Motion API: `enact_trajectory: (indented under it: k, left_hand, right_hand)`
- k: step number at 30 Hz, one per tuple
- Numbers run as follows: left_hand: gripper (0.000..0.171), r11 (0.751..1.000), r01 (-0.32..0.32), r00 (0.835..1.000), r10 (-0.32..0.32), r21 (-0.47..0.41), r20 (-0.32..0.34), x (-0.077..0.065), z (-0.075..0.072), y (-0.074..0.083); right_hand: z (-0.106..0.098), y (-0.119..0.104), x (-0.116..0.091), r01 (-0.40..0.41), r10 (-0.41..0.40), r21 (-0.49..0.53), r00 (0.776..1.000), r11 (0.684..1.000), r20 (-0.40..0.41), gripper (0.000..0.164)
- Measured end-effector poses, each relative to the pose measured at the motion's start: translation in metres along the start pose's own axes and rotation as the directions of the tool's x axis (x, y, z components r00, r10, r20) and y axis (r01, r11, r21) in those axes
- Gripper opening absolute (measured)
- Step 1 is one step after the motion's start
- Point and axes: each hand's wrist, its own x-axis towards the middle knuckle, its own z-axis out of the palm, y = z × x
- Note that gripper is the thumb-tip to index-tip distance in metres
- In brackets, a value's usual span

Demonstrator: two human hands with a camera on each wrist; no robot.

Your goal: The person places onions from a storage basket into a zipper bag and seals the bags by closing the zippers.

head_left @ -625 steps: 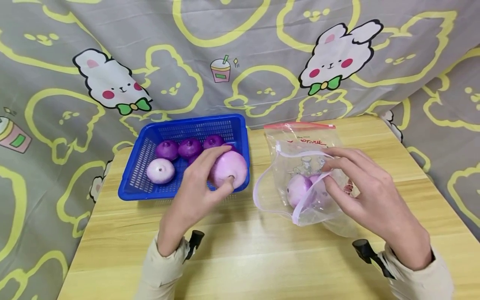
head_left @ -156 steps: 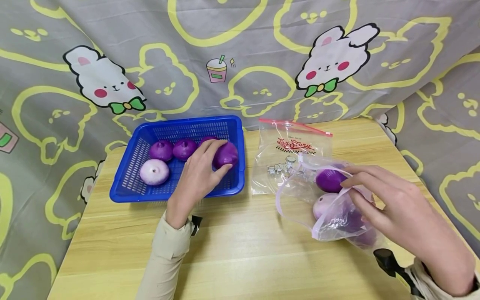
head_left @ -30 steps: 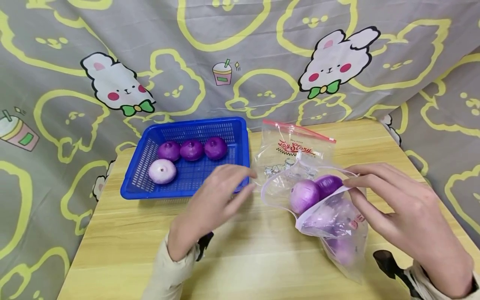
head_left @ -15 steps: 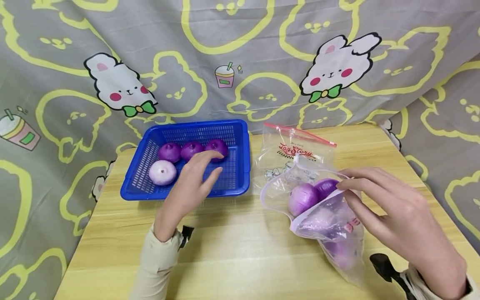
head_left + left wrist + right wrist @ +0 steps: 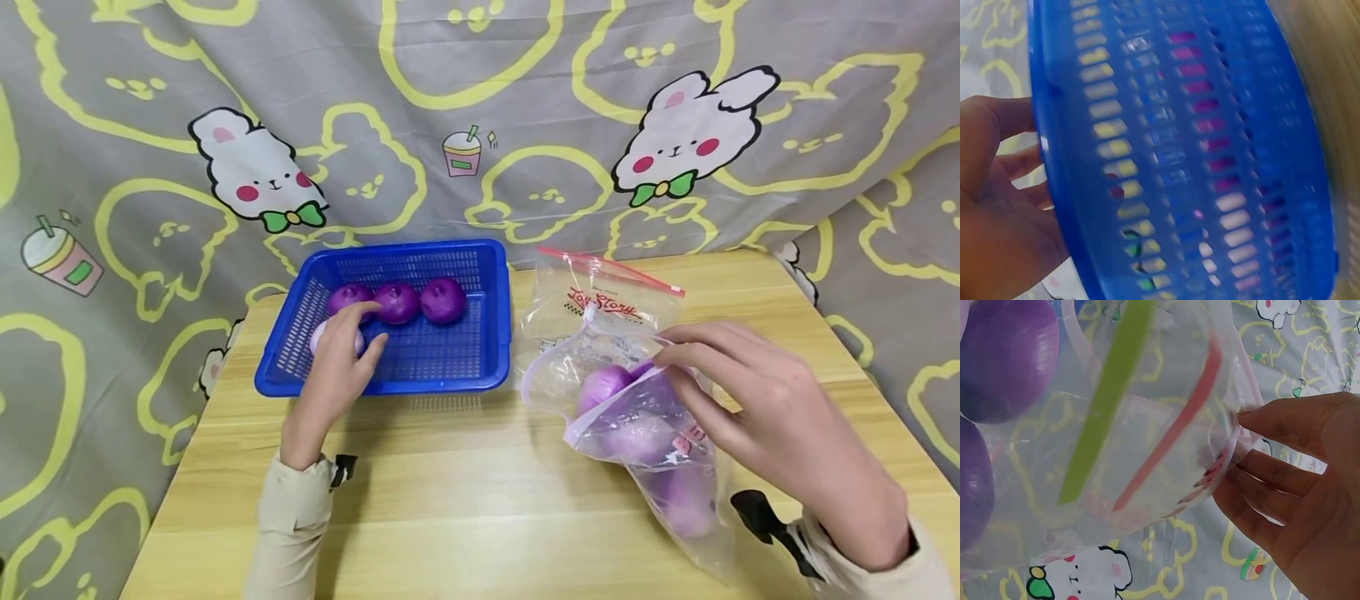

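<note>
My left hand is lowered over the pale onion at the front left of the blue basket, fingers loosely bent and hiding part of it. In the left wrist view, the basket's slotted wall covers the fingertips of that hand. Behind the pale onion sit three purple onions in a row. My right hand pinches the rim of a clear zip bag, holding its mouth open towards the basket. Several purple and pale onions lie inside it. The right wrist view shows the thumb and fingers at the bag's edge.
A second clear bag with a red zip lies flat behind the held bag, partly overlapped by it. The wooden table ends at a patterned grey curtain. Dark wrist mounts stick out from both cuffs.
A purple onion held by my left hand some seconds ago has left the basket. That hand then swung left from beside the bag to the pale onion. My right hand keeps hold of the bag.
</note>
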Motion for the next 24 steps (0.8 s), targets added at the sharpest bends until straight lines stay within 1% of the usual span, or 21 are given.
enact_trajectory:
  k: [4, 7, 11, 16, 19, 21, 24]
  left_hand:
    - [0.039, 0.999, 0.048, 0.998, -0.048, 0.019, -0.031, -0.002, -0.003, -0.016]
    - [0.045, 0.996, 0.079, 0.997, -0.078, 0.028, -0.021, -0.003, -0.004, -0.026]
    - [0.051, 0.993, 0.109, 0.994, -0.110, 0.053, 0.017, -0.002, -0.005, -0.034]
    - [0.050, 0.981, 0.119, 0.990, -0.129, 0.150, 0.061, 0.002, -0.011, -0.038]
    - [0.048, 0.972, 0.128, 0.983, -0.151, 0.198, 0.106, 0.004, -0.016, -0.040]
    - [0.047, 0.966, 0.144, 0.974, -0.177, 0.216, 0.143, 0.004, -0.018, -0.042]
    - [0.046, 0.958, 0.150, 0.966, -0.195, 0.245, 0.170, 0.005, -0.020, -0.046]
  right_hand:
    - [0.005, 0.000, -0.001, 0.002, -0.002, 0.022, 1.000, 1.000, -0.007, 0.040]
    - [0.009, 0.000, -0.002, 0.000, 0.000, 0.036, 1.000, 0.999, -0.020, 0.040]
    - [0.013, -0.001, -0.001, 0.003, -0.002, 0.048, 1.000, 0.999, -0.024, 0.041]
    - [0.018, -0.003, 0.000, 0.016, -0.015, 0.061, 1.000, 0.998, -0.027, 0.041]
    - [0.019, -0.003, -0.001, 0.023, -0.021, 0.070, 1.000, 0.997, -0.020, 0.039]
    - [0.020, -0.002, -0.001, 0.025, -0.024, 0.075, 1.000, 0.997, -0.015, 0.038]
    - [0.020, -0.003, -0.001, 0.030, -0.029, 0.080, 0.999, 0.996, -0.018, 0.038]
